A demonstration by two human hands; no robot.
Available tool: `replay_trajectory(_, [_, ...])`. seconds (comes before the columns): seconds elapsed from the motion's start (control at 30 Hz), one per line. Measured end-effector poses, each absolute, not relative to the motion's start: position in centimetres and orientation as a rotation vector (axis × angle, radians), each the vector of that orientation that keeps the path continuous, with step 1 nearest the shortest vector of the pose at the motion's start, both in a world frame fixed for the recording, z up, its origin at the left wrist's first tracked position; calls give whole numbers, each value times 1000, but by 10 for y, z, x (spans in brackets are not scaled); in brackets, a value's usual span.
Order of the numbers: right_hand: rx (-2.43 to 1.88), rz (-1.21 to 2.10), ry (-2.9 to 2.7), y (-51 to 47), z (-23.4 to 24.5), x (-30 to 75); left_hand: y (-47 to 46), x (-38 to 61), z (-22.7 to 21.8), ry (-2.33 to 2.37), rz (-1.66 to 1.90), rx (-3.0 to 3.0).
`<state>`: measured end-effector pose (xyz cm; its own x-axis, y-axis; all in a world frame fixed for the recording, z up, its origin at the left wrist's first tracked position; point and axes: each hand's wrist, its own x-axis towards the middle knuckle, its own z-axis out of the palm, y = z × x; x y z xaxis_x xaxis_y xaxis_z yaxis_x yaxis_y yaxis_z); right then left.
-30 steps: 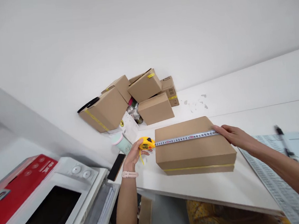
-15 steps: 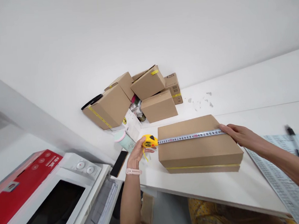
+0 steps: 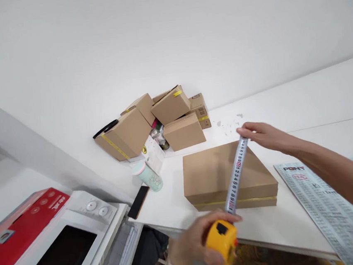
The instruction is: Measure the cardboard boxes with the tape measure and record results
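Note:
A closed brown cardboard box [image 3: 211, 173] with a yellow tape line low on its front lies on the white table. My left hand [image 3: 199, 240], slightly blurred, is closed around the yellow case of a tape measure [image 3: 222, 242] in front of the table's near edge. From the case the silver blade [image 3: 235, 177] runs out slantwise across the box, away from me. Its far end is pinched between the thumb and fingers of my right hand [image 3: 258, 135], just beyond the box's back right corner.
Stacked cardboard boxes [image 3: 184, 131] stand against the wall. A mint tumbler [image 3: 149, 177] and a black phone [image 3: 138, 202] sit at the table's left, near a white microwave [image 3: 63, 251] with a red box [image 3: 26, 230] on it. A printed sheet [image 3: 314, 198] lies at right.
The blade has swung from lengthwise along the box to across its depth. My left hand came nearer and right with the case; my right hand moved to the back.

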<state>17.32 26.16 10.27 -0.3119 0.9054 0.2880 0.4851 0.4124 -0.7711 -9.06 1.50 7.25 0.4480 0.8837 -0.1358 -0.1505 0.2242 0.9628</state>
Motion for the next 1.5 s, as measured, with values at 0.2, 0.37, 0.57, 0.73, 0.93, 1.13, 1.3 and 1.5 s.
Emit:
replay_trajectory(0.2, [-1145,873,-2194,302,89,107,13,-11,41,876,1174,786])
replay_trajectory(0.37, [-1192,795,-2249,318,71,85,24,7,44,886,1273,661])
replay_trajectory(0.57, [-1200,837,-2269,317,65,91,14,14,39,920,1260,694])
replay_trajectory(0.73, [-1202,885,-2252,316,65,93,8,16,46,970,1274,693])
replay_trajectory(0.93, [-1178,930,-2214,314,67,94,10,15,48,967,1285,694])
replay_trajectory(1.13, [-1112,970,-2071,309,74,94,9,14,44,925,1254,703])
replay_trajectory(1.3, [-1127,902,-1627,287,78,129,-23,-27,41,1014,1392,876])
replay_trajectory(1.5, [-1246,983,-1448,213,29,206,-34,-102,12,1428,1822,949])
